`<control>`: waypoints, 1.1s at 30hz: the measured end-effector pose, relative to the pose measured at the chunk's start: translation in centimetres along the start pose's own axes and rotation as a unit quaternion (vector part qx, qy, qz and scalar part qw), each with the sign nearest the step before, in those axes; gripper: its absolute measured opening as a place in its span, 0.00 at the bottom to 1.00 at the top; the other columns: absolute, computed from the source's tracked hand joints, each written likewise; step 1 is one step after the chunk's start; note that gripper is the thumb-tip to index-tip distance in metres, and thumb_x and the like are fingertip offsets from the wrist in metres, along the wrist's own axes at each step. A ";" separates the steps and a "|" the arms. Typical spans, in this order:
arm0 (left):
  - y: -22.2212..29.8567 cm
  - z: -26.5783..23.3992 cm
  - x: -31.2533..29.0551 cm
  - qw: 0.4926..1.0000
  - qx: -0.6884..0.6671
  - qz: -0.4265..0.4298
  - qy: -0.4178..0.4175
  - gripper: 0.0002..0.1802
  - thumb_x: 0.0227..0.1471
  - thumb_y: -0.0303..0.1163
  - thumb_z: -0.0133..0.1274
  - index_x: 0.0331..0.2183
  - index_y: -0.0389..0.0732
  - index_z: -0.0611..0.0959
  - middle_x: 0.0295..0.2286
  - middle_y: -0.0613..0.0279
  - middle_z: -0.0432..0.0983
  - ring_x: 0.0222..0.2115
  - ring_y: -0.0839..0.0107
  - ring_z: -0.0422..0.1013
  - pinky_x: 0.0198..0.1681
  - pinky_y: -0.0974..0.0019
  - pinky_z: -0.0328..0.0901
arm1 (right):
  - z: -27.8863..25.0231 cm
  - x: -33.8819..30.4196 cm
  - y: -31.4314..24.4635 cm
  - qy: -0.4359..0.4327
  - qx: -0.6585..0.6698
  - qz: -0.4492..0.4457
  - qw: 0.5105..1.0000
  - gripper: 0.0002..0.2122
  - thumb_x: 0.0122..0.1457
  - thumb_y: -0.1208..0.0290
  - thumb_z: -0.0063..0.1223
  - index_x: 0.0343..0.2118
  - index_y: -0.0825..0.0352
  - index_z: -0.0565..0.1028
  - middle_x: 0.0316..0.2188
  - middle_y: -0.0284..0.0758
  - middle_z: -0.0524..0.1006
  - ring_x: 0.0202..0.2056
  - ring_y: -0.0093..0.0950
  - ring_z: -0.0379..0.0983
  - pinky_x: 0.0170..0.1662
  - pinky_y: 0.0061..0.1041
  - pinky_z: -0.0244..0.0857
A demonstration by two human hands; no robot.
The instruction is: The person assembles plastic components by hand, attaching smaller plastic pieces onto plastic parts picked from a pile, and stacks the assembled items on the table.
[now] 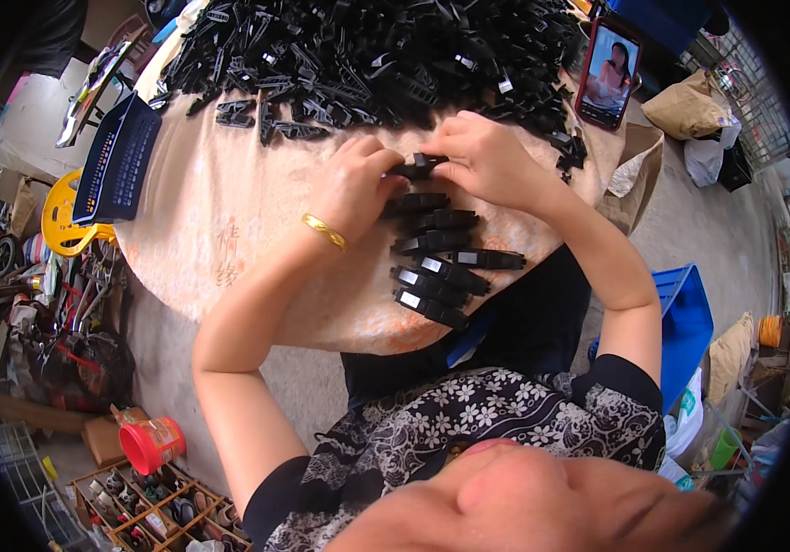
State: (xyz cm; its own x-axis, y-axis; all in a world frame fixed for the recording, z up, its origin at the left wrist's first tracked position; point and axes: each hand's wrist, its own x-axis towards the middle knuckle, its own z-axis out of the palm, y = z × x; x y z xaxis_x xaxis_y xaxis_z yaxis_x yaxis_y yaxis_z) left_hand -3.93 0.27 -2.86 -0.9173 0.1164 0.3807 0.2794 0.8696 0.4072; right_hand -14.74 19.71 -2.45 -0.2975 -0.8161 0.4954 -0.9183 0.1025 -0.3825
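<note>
Over the cloth-covered table, both hands pinch one small black plastic part [422, 166]. My left hand [355, 184], below a gold bracelet on the wrist, grips its left end. The fingers of my right hand [485, 158] close on its right end. Just below lies a row of similar black plastic pieces [432, 241], several of them overlapping, some with a pale patch on the end. Beyond my hands spreads a large heap of loose black plastic parts [358, 64]. What the fingers cover of the held part is hidden.
A peach tablecloth [192, 221] covers the round table. A phone [608, 74] stands at the heap's right edge. To the left are a dark blue basket [119, 158] and a yellow stool [63, 213]. A blue crate [686, 322] stands right; a red bucket [152, 444] stands lower left.
</note>
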 end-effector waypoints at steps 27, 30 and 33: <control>-7.7 -3.8 0.7 0.955 0.265 -0.098 0.088 0.15 0.42 0.22 0.50 0.37 0.39 0.77 0.37 0.54 0.73 0.43 0.55 0.66 0.46 0.57 0.63 | -2.5 -0.2 3.5 0.066 -0.211 0.043 0.974 0.12 0.48 0.75 0.56 0.38 0.68 0.76 0.36 0.37 0.75 0.40 0.34 0.69 0.42 0.31 0.64; -8.1 -3.1 0.7 0.947 0.301 -0.101 0.041 0.13 0.42 0.22 0.50 0.35 0.40 0.77 0.35 0.55 0.74 0.40 0.55 0.68 0.44 0.57 0.63 | -1.1 -0.3 4.6 0.031 -0.223 0.059 0.972 0.14 0.48 0.75 0.54 0.39 0.68 0.75 0.36 0.36 0.75 0.41 0.34 0.69 0.45 0.33 0.62; -6.5 -3.0 0.5 0.956 0.282 -0.080 0.018 0.11 0.43 0.23 0.51 0.34 0.39 0.77 0.32 0.57 0.75 0.37 0.56 0.69 0.41 0.57 0.64 | -1.2 0.4 4.2 -0.033 -0.256 0.083 0.963 0.12 0.49 0.74 0.53 0.38 0.68 0.75 0.35 0.36 0.75 0.41 0.33 0.69 0.46 0.33 0.60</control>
State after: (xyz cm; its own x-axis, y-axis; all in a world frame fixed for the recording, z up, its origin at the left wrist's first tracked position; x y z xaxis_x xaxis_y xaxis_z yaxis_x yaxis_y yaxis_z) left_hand -5.40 -6.78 -2.83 -0.9221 -0.0486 0.3839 -0.0717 0.9964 -0.0462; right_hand -19.04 20.51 -2.99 -0.4503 -0.7964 0.4036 -0.8726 0.4884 -0.0099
